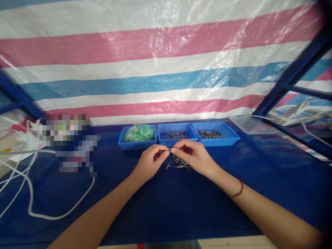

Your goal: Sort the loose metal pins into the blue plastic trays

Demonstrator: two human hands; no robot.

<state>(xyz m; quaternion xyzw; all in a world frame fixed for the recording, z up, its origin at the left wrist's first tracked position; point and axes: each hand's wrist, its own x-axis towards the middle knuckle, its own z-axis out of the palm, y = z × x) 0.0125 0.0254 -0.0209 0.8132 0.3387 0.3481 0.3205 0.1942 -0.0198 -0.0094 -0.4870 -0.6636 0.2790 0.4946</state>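
My left hand (153, 158) and my right hand (195, 155) meet fingertip to fingertip over the table. Both are closed in a pinch around a small metal piece (170, 150), mostly hidden by the fingers. Below and partly behind my right hand lies a loose pile of thin metal pins (178, 162), shaped like blind rivets. Just beyond the hands, a blue bin (162, 140) contains more pins of this kind. The blue bin on its right (229, 138) holds darker, similar pins (210, 134). Green plastic bags (140, 132) fill the left blue bin (124, 146).
The dark blue table (166, 207) backs onto a striped plastic sheet (155, 76). White cables (52, 218) loop across its left side, near a blurred-out area. A translucent lid-like tray (251, 125) lies at the back right. Blue metal posts (287, 74) frame the sides.
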